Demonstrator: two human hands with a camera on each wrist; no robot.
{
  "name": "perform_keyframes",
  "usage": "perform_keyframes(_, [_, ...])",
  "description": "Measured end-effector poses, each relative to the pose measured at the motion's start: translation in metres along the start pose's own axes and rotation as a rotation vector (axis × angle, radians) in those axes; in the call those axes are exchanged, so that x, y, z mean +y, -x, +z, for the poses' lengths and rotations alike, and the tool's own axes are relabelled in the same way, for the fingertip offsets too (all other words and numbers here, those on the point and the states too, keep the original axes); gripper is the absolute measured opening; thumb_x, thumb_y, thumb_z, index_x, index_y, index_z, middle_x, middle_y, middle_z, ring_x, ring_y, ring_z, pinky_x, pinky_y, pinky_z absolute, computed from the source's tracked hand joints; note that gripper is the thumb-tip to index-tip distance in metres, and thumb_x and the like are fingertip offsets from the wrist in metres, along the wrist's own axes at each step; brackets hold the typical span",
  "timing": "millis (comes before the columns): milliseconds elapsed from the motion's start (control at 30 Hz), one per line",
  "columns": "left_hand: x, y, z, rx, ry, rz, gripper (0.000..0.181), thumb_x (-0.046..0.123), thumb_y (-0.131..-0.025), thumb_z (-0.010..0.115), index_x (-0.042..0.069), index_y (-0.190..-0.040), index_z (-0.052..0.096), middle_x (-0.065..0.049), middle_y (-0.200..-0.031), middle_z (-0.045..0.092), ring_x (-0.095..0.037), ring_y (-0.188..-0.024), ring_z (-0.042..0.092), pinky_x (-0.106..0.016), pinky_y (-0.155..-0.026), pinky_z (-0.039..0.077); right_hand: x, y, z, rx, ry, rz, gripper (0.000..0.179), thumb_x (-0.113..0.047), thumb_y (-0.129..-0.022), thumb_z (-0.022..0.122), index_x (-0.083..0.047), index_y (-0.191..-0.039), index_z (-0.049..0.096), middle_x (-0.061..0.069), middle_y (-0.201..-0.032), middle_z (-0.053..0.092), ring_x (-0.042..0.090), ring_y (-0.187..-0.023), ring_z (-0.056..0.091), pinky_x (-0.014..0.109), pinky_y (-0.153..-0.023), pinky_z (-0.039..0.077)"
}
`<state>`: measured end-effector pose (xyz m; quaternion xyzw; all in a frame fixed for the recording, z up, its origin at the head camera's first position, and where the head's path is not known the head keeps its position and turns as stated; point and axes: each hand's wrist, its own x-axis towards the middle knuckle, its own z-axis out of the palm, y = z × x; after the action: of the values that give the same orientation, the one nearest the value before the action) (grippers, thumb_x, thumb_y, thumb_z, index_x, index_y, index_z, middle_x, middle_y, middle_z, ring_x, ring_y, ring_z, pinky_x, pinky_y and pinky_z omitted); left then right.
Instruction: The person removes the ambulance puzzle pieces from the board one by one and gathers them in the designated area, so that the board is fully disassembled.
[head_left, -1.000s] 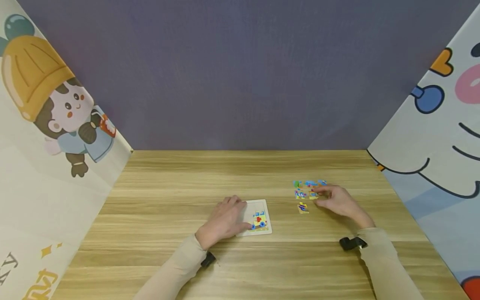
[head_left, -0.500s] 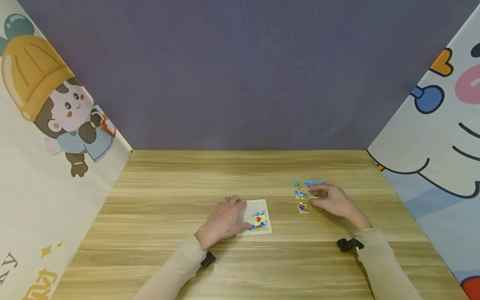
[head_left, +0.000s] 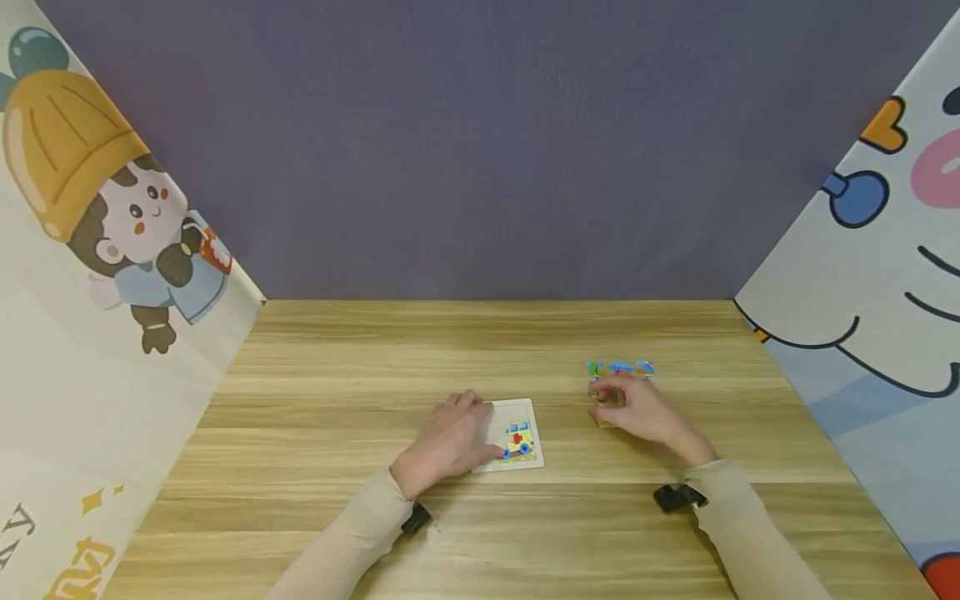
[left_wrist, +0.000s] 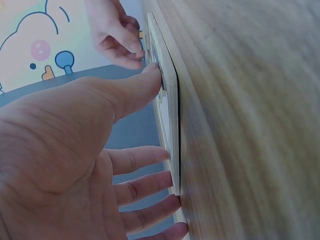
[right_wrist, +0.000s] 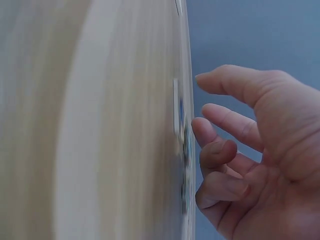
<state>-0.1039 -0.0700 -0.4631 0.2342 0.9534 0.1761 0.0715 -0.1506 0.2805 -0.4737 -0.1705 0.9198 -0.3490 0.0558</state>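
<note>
A white puzzle board (head_left: pixel 510 412) lies on the table, with fitted pieces showing a yellow vehicle (head_left: pixel 519 437) in its lower right part. My left hand (head_left: pixel 447 442) rests over the board's left side. In the left wrist view its thumb (left_wrist: pixel 142 85) presses on the board's face, while the straight fingers reach its edge. My right hand (head_left: pixel 637 408) hovers above loose puzzle pieces to the right of the board. Thumb and index finger stand apart in the right wrist view, with nothing between them. Under this hand some pieces are partly hidden; a row of blue and green pieces (head_left: pixel 621 367) shows behind it.
The wooden table (head_left: pixel 360 358) runs back to a dark blue-grey wall (head_left: pixel 495 167). Side panels with cartoon prints stand at left and right. Each wrist wears a small black camera, such as the right one (head_left: pixel 678 497).
My right hand has moved left and slightly toward me over the loose pieces, covering the lower ones and uncovering the piece at the back right. The left hand and board stay in place.
</note>
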Motion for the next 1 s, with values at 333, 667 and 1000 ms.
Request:
perform_keyframes(333, [0.001, 0.001, -0.001, 0.008, -0.017, 0.006, 0.074, 0.054, -0.093, 0.079, 0.005, -0.145, 0.063, -0.016, -0.146, 0.06, -0.039, -0.137, 0.055, -0.059, -0.112, 0.052, -0.03, -0.004, 0.022, -0.079, -0.025, -0.067, 0.03, -0.019, -0.094, 0.081, -0.008, -0.121, 0.078, -0.001, -0.1, 0.072, 0.007, -0.067, 0.051, 0.024, -0.061, 0.047])
perform_keyframes(667, [0.002, 0.0, -0.001, 0.0, -0.022, 0.002, 0.074, 0.053, -0.093, 0.079, 0.005, -0.146, 0.062, -0.015, -0.147, 0.059, -0.038, -0.137, 0.056, -0.058, -0.113, 0.052, -0.043, -0.009, 0.039, -0.097, 0.025, -0.119, 0.03, -0.022, -0.092, 0.083, -0.011, -0.119, 0.079, -0.006, -0.098, 0.074, 0.001, -0.066, 0.054, 0.02, -0.06, 0.047])
perform_keyframes(1000, [0.0, 0.001, -0.001, 0.003, -0.022, 0.0, 0.074, 0.055, -0.093, 0.079, 0.005, -0.146, 0.062, -0.015, -0.147, 0.059, -0.038, -0.136, 0.056, -0.058, -0.111, 0.053, -0.06, -0.016, 0.054, -0.168, -0.05, -0.164, 0.035, -0.024, -0.09, 0.085, -0.009, -0.122, 0.077, -0.007, -0.094, 0.071, 0.005, -0.075, 0.058, 0.021, -0.067, 0.051])
